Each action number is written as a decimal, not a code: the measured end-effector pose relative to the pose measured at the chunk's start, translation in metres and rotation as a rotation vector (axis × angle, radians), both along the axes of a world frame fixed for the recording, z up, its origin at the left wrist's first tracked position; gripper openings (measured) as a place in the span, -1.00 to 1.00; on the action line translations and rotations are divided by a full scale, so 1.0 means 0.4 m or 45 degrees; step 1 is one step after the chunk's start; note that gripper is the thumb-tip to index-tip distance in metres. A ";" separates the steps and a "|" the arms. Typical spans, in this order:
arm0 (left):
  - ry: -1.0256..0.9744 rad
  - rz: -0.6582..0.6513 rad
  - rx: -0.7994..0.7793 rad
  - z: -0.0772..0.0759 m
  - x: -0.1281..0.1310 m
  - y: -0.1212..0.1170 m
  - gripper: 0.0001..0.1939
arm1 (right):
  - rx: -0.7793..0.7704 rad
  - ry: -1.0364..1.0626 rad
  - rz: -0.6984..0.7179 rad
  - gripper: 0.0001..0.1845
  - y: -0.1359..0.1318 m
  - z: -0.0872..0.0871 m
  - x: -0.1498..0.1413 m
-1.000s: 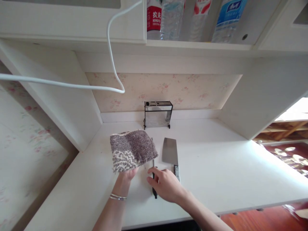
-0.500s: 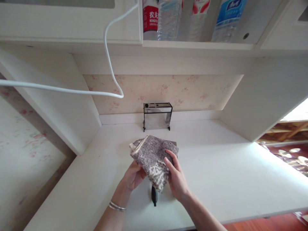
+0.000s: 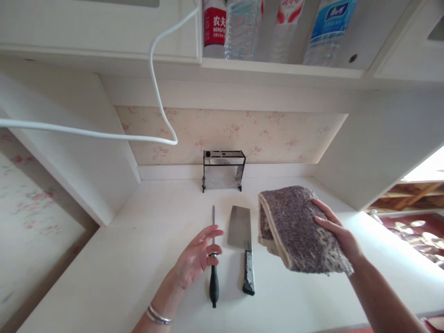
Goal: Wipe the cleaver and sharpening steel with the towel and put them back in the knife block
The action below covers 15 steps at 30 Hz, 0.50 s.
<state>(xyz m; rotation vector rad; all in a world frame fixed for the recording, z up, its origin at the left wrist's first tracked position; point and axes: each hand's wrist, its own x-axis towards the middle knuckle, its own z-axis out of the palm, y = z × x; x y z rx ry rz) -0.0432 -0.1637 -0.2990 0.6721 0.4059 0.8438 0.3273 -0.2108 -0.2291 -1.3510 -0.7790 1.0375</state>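
My right hand [image 3: 335, 229] grips a folded grey-brown towel [image 3: 298, 229] and holds it up over the right part of the white counter [image 3: 138, 259]. My left hand [image 3: 197, 259] hovers open, fingers spread, just left of a sharpening steel [image 3: 213, 259] with a black handle that lies on the counter. Beside the steel on its right lies a cleaver [image 3: 243, 236], blade pointing away from me, handle toward me.
A clear knife block [image 3: 223, 169] stands against the flowered back wall. Above, a shelf holds several water bottles [image 3: 243, 27]. A white cable [image 3: 156, 92] loops down at the upper left. White cabinet sides close in left and right.
The towel has passed from both hands into my right hand and swung right, uncovering the steel and cleaver. My left hand let go and opened beside the steel.
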 end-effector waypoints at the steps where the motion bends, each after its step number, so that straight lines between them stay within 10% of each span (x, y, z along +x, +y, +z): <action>1: -0.008 0.063 -0.036 -0.006 -0.002 0.005 -0.65 | -0.062 -0.073 0.017 -0.19 -0.003 -0.024 0.048; 8: -0.006 0.304 -0.223 -0.025 0.004 0.028 -0.82 | -0.400 -0.697 0.132 -0.31 -0.037 -0.236 0.284; 15: 0.110 0.264 -0.261 -0.033 0.024 0.031 -0.76 | -0.317 -1.225 0.164 -0.31 0.010 -0.275 0.366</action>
